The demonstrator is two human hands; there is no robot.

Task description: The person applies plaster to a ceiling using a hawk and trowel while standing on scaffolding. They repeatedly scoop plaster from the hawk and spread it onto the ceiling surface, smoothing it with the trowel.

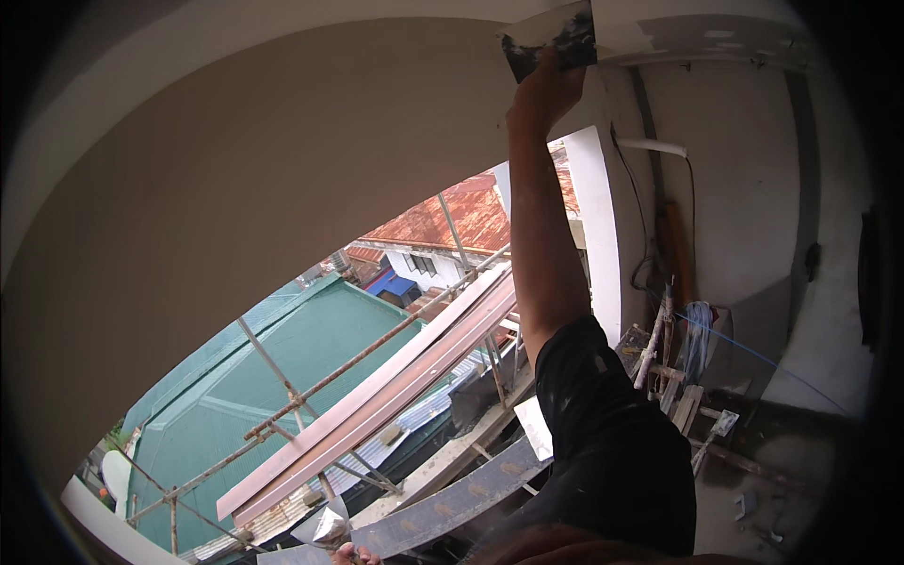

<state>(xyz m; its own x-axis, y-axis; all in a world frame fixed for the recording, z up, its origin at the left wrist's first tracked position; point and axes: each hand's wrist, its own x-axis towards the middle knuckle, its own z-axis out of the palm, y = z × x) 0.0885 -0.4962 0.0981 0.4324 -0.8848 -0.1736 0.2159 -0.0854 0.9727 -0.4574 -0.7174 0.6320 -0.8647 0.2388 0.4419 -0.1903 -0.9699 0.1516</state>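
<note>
My right arm reaches up to the wall above the opening. My right hand (546, 92) is closed round a broad putty knife (556, 38), whose flat, dark-smeared blade lies near the pale surface at the top. Low in the picture, only the fingertips of my left hand (354, 555) show. They are bent beside a shiny, whitish-smeared metal blade (325, 524) that looks like a second putty knife. Its handle is out of sight.
Beyond the opening, pinkish planks (377, 395) rest on pole scaffolding (348, 377), with a green roof (282, 348) below. A grey curved board (461, 499) runs beneath me. To the right are leaning sticks (652, 348), a blue cord (753, 350) and a hanging cable (695, 198).
</note>
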